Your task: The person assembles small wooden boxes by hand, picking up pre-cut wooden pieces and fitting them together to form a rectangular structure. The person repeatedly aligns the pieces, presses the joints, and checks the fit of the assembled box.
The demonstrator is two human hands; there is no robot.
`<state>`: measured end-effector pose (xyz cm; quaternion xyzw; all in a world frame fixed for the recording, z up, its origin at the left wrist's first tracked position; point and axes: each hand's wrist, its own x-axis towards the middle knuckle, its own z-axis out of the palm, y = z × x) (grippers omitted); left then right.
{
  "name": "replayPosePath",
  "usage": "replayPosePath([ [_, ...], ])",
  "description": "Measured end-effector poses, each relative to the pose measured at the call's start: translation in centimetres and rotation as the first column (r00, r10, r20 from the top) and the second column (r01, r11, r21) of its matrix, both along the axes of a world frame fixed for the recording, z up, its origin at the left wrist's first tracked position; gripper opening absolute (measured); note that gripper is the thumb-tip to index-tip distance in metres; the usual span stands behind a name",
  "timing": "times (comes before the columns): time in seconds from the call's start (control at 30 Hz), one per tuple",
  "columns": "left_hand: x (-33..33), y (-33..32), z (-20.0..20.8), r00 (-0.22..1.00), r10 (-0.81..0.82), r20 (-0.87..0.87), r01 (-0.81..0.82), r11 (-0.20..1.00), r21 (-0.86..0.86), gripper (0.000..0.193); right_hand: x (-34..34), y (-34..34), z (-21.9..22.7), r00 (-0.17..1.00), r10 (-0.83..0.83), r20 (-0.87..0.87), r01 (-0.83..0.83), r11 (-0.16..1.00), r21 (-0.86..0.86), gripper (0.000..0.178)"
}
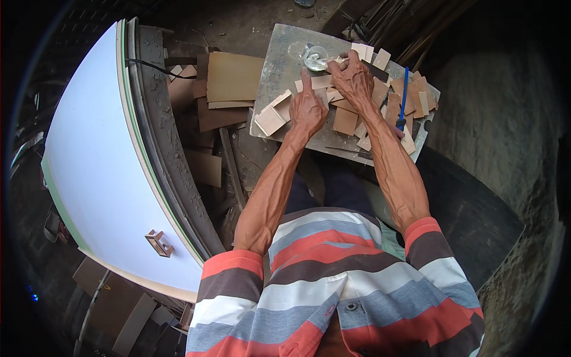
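A clear round dish with white paste in it stands near the far side of the grey work board. My right hand is at the dish's right edge, fingers pinched together. Something small and pale shows at its fingertips, too small to name. My left hand is just below the dish, its index finger stretched toward it and the other fingers curled, with nothing visible in it. Beside it on the left sits a small open wooden frame with a divider. Flat wood strips lie partly under my hands.
Many thin wood pieces are heaped on the board's right, with a long blue tool across them. Left stands a large white panel carrying a small brown wooden piece. Brown sheets lie between panel and board.
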<state>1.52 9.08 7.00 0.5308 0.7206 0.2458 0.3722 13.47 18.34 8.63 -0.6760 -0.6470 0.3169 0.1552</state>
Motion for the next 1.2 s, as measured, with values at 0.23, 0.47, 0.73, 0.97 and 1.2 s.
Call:
replayPosePath([
  [0.23,0.7,1.0,-0.9,0.986,-0.103,-0.130,0.091,0.991,-0.095,0.089,0.6,2.0,-1.8,0.994,0.106,-0.004,-0.106,0.994,0.039,0.030],
  [0.47,0.6,1.4,-0.3,0.953,-0.161,-0.258,0.122,0.980,-0.158,0.097,0.2,2.9,-1.9,0.982,0.188,-0.002,-0.187,0.980,0.063,0.026],
  [0.73,0.6,1.4,-0.6,0.962,-0.092,-0.257,0.056,0.988,-0.144,0.100,0.3,3.6,-0.9,0.931,0.356,0.084,-0.366,0.914,0.175,0.018],
  [0.97,0.6,1.9,-0.1,0.957,-0.119,-0.264,0.070,0.980,-0.187,0.099,-0.5,4.2,-2.0,0.875,0.437,0.209,-0.467,0.876,0.121,0.017],
  [1.2,0.6,1.9,0.1,0.958,-0.117,-0.262,0.061,0.975,-0.213,0.099,-0.7,4.4,-2.9,0.921,0.363,0.144,-0.374,0.925,0.062,0.019],
])
